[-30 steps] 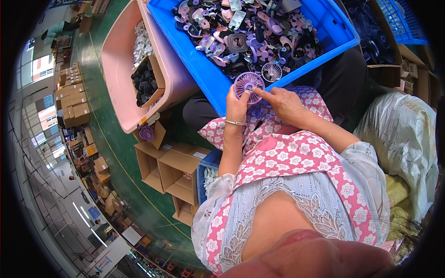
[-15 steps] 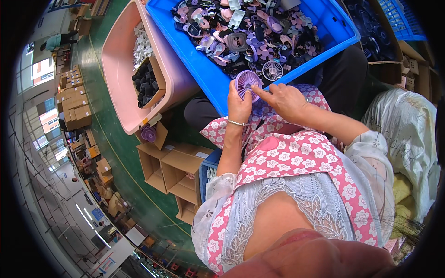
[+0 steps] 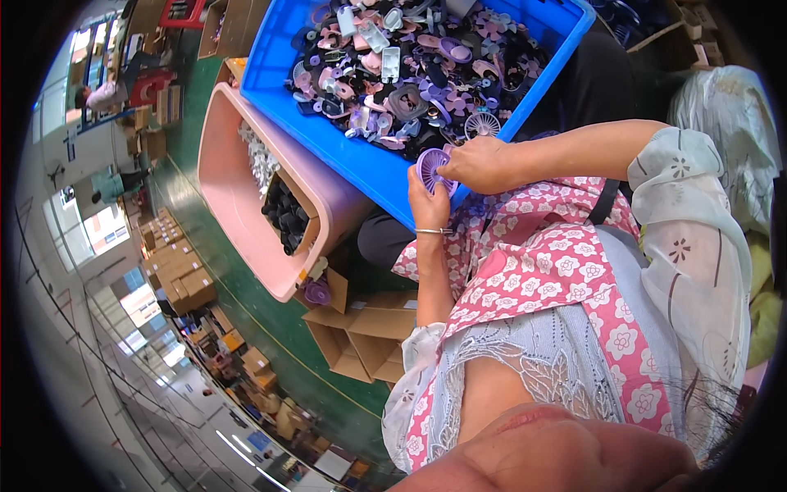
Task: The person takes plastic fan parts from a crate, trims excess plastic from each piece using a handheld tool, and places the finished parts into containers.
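A round purple fan grille [image 3: 427, 170] with thin radial slats is held up by my left hand [image 3: 426, 205], the thumb lying across its front toward the middle. My right hand [image 3: 482, 162] is closed, its curled fingers against the grille's right side and hub. Anything small pinched between those fingers is hidden. Just beyond both hands stands a blue bin [image 3: 361, 174], heaped with small purple, pink, white and black plastic parts [image 3: 410, 102]. Another slatted grille [image 3: 482, 125], pale in colour, rests on the heap near the bin's close edge.
Left of the blue bin is a pink tub [image 3: 238, 221] with white parts and a carton of black pieces [image 3: 285, 215]. Open cardboard boxes [image 3: 361, 332] stand on the green floor below it. A white sack [image 3: 721, 123] is at my right, and other people are in the far left.
My right hand has turned and its fingers are more curled at the grille, with the forearm raised. My left hand still holds the grille. The whole view has shifted.
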`<state>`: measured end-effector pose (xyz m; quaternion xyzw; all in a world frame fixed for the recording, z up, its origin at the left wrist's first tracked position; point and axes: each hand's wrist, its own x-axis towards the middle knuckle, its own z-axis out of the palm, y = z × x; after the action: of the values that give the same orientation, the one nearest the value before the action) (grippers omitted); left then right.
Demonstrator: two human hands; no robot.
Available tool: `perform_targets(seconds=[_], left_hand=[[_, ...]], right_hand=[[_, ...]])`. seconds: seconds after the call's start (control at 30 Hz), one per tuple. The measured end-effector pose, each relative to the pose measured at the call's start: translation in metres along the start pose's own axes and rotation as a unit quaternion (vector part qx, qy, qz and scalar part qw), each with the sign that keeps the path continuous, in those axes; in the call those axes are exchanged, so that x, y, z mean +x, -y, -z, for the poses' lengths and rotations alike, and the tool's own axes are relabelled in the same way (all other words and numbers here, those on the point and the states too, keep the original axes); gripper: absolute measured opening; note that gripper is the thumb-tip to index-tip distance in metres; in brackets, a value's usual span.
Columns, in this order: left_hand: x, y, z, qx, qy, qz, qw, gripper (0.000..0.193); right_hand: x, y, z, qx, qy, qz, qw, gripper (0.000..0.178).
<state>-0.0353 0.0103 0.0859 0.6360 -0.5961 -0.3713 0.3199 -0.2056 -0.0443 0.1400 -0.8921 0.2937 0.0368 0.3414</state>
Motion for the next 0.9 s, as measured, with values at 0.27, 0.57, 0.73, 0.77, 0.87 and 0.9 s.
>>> perform_targets(seconds=[0.27, 0.57, 0.73, 0.77, 0.87, 0.9], left_hand=[[-0.004, -0.02, 0.004, -0.092, -0.052, 0.046, 0.993, 0.037], [-0.019, -0.012, -0.008, -0.36, -0.166, 0.101, 0.912, 0.027], [-0.023, -0.029, 0.001, -0.471, -0.126, 0.155, 0.859, 0.034], [-0.024, -0.026, 0.002, -0.47, -0.134, 0.156, 0.858, 0.034], [-0.027, -0.02, 0.001, -0.469, -0.106, 0.14, 0.866, 0.036], [-0.027, -0.02, 0.0, -0.47, -0.105, 0.14, 0.865, 0.036]], right_hand=[[-0.005, -0.023, -0.036, 0.246, -0.18, 0.018, 0.952, 0.046], [-0.023, 0.006, -0.016, 0.69, -0.009, -0.081, 0.719, 0.042], [-0.035, 0.005, -0.022, 0.509, -0.09, -0.068, 0.853, 0.041], [-0.036, 0.006, -0.023, 0.42, -0.165, -0.044, 0.892, 0.04], [-0.039, 0.01, -0.029, 0.353, -0.209, -0.012, 0.912, 0.042], [-0.041, 0.01, -0.031, 0.318, -0.237, -0.002, 0.918, 0.043]])
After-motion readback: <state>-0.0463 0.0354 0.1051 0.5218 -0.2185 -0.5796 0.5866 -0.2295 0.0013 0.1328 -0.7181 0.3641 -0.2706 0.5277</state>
